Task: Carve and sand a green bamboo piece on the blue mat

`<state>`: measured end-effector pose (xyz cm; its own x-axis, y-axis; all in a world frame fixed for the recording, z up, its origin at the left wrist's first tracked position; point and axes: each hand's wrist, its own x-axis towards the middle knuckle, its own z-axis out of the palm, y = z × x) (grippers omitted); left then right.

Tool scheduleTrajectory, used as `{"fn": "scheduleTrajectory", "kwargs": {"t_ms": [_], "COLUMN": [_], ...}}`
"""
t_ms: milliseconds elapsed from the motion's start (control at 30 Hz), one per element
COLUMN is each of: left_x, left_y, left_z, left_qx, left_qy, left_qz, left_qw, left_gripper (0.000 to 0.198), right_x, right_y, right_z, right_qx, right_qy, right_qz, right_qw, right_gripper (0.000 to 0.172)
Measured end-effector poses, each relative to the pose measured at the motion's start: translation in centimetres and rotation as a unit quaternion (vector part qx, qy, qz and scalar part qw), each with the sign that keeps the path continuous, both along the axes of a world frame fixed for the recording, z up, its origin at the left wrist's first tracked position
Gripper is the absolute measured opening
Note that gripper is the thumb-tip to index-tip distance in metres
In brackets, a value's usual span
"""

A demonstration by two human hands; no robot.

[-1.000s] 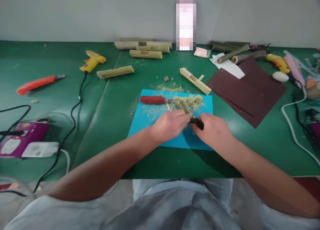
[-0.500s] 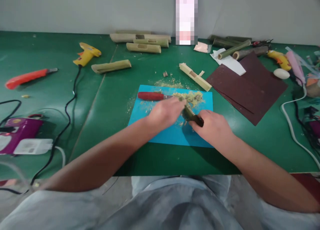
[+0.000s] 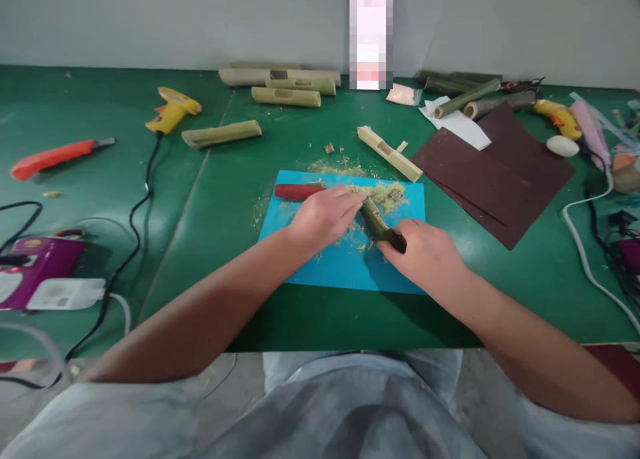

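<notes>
A dark green bamboo tube (image 3: pixel 374 220) lies slantwise over a blue sheet (image 3: pixel 325 269). My right hand (image 3: pixel 427 249) is closed around its near end, with the thumb and fingers wrapped on it. At the far end, the fingers of my left hand (image 3: pixel 327 212) are bent together against the tube; the fingertips are partly hidden. Behind that hand lies a tool with a red handle (image 3: pixel 299 192), its metal end covered by my fingers. Pale bamboo shavings (image 3: pixel 390 196) are heaped on the sheet beyond the tube.
A split bamboo piece (image 3: pixel 390 154) and brown sandpaper sheets (image 3: pixel 480 186) lie ahead right. Several cut bamboo tubes (image 3: pixel 286 96) line the back. A yellow glue gun (image 3: pixel 173 109) with a cord, a red cutter (image 3: pixel 55 158) and a purple box (image 3: pixel 47 266) stand left.
My left hand has shifted slightly left and is less blurred. More of the bamboo tube's upper side shows, while the red tool's metal neck is now covered. My right hand keeps its grip.
</notes>
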<state>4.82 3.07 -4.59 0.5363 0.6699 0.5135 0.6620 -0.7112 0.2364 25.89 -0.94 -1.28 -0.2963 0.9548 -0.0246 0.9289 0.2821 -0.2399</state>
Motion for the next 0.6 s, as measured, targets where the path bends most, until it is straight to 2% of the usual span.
{"fn": "scheduleTrajectory", "kwargs": {"t_ms": [133,267,400,533,600], "left_x": [0.08,-0.21,-0.42,-0.25,-0.09], "left_y": [-0.30,-0.03,0.23,0.05,-0.09], "left_z": [0.18,0.21,0.15,0.25,0.29], "left_qx": [-0.010,-0.005,-0.019,-0.019,-0.022], "left_qy": [0.015,-0.010,-0.002,-0.010,-0.001], "left_qz": [-0.029,0.009,-0.011,0.014,0.001], "left_qw": [0.999,1.000,1.000,1.000,1.000], "left_gripper": [0.032,0.031,0.032,0.031,0.032], "right_x": [0.03,-0.02,-0.05,-0.04,-0.03], "right_y": [0.01,-0.02,-0.05,-0.07,-0.07], "right_z": [0.09,0.22,0.38,0.36,0.31], "right_qx": [0.000,-0.005,-0.009,-0.006,-0.009], "right_qy": [0.000,0.001,0.000,-0.001,-0.002], "right_qz": [-0.002,-0.004,-0.003,-0.008,-0.007], "right_qw": [1.000,1.000,1.000,1.000,1.000], "right_gripper": [0.024,0.025,0.024,0.024,0.024]}}
